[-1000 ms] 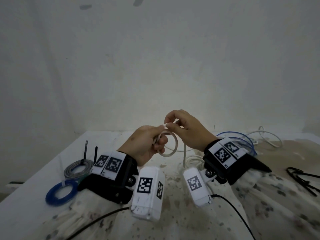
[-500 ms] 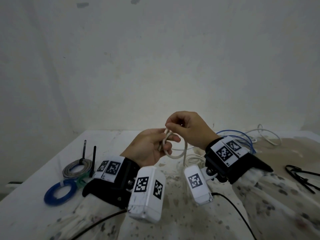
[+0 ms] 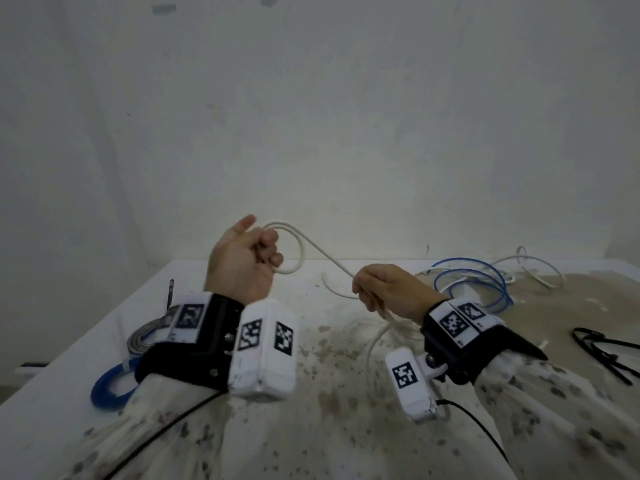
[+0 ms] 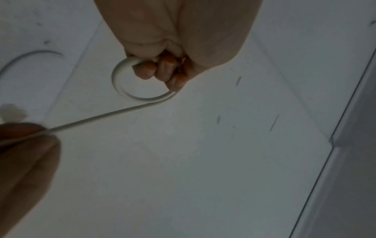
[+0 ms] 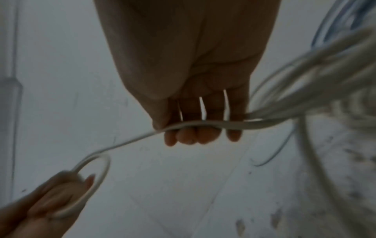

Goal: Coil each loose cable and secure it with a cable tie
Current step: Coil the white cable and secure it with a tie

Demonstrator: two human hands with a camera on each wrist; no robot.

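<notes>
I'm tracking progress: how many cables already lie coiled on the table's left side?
2: a grey coil beside the left wrist, and a blue coil nearer the camera, partly behind the left sleeve. More may be hidden under the arm.

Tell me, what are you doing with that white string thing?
It is a white cable, and a person is winding it up. The left hand grips a small loop of it, and the right hand holds the cable further along, stretched between the two. The rest trails down onto the table. A blue coil and a grey coil already lie at the left. Loose blue cable waits behind.
</notes>
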